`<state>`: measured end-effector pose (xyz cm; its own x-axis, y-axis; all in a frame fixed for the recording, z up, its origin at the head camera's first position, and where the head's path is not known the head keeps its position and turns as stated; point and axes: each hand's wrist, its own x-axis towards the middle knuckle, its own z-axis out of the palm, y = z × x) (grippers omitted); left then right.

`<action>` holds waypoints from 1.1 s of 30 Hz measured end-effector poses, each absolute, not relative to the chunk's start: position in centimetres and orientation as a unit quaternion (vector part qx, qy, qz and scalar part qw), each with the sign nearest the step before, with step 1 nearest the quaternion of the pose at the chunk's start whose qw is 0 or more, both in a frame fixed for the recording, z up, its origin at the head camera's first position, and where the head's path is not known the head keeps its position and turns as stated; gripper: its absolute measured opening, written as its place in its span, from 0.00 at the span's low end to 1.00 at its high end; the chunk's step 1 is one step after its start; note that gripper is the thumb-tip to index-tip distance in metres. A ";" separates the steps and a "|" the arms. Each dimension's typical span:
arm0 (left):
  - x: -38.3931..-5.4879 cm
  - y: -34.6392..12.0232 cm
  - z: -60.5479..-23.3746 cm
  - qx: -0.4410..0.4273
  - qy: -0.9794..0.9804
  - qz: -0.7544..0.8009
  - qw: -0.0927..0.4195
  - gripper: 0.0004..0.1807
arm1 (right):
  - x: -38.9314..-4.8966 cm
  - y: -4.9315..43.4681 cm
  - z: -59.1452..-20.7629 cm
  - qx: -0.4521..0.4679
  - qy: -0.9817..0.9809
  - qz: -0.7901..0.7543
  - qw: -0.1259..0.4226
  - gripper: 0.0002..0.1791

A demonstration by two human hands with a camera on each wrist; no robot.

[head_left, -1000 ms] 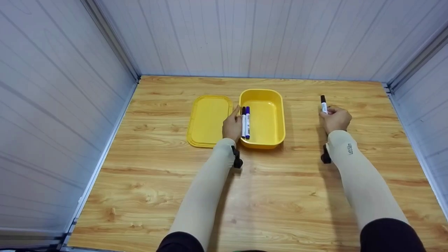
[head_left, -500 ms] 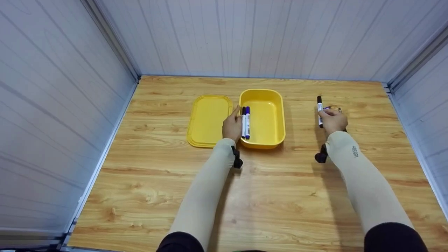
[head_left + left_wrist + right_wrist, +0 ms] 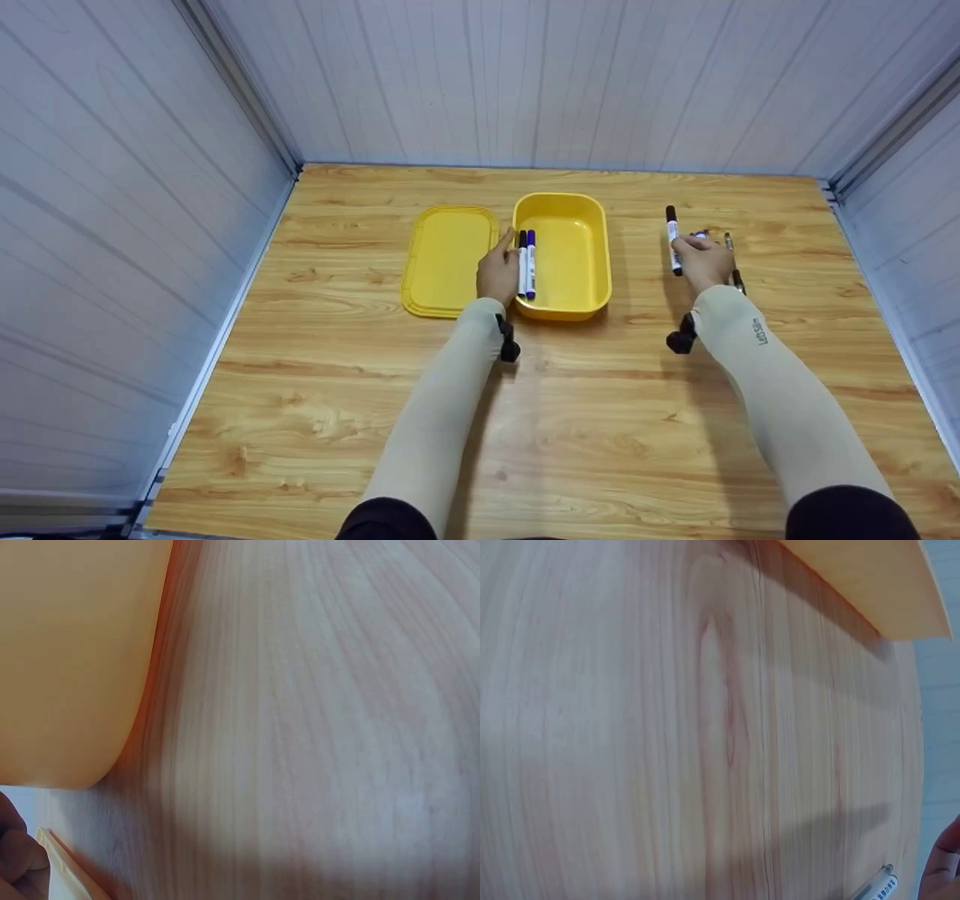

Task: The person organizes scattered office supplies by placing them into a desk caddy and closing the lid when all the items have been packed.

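My left hand point(image 3: 498, 274) holds the left side of a yellow plastic box point(image 3: 577, 300), its fingers at the rim. Two white markers, one with a black cap point(image 3: 523, 262) and one with a purple cap point(image 3: 531, 264), lie side by side inside, along the left wall. My right hand point(image 3: 705, 264) pinches a white marker with black ends point(image 3: 673, 240) right of the box. In the right wrist view this marker point(image 3: 877, 886) shows only in part. Curled fingers point(image 3: 22, 855) appear at the left wrist view's lower corner.
A flat yellow lid point(image 3: 450, 259) lies left of the box on the wooden table point(image 3: 540, 420). Beside my right hand are a purple-ended item point(image 3: 700, 234), partly hidden, a slim pen-like item point(image 3: 728, 241) and a dark one point(image 3: 739, 282). Panel walls point(image 3: 480, 82) enclose the table.
My right hand has moved left with the black-ended marker, toward the box, uncovering the small items on its right. The left hand and box stay put.
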<state>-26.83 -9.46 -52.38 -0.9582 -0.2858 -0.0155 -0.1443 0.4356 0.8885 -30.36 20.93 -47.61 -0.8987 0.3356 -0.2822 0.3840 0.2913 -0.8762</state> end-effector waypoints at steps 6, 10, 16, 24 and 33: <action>-27.0 -9.5 -52.5 0.129 -0.846 -0.512 0.071 0.23 | -32.6 21.5 -51.1 0.227 0.787 -0.573 -0.004 0.19; -27.0 -9.5 -52.5 0.128 -0.848 -0.509 0.070 0.23 | -32.5 21.5 -51.2 0.216 0.787 -0.578 0.005 0.20; -26.9 -9.5 -52.4 0.129 -0.844 -0.517 0.063 0.23 | -31.1 20.1 -48.9 0.214 0.777 -0.592 -0.002 0.16; -26.8 -9.5 -52.4 0.129 -0.839 -0.525 0.059 0.24 | -30.4 18.5 -48.3 0.222 0.766 -0.602 -0.032 0.15; -26.8 -9.4 -52.4 0.134 -0.835 -0.531 0.055 0.24 | -30.9 18.4 -49.7 0.206 0.741 -0.639 -0.033 0.12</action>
<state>-26.82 -9.45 -52.41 -0.9584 -0.2810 -0.0506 -0.1648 0.3996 0.9017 -30.86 18.37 -49.72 -0.9130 0.3477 -0.2136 0.2623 0.0993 -0.9599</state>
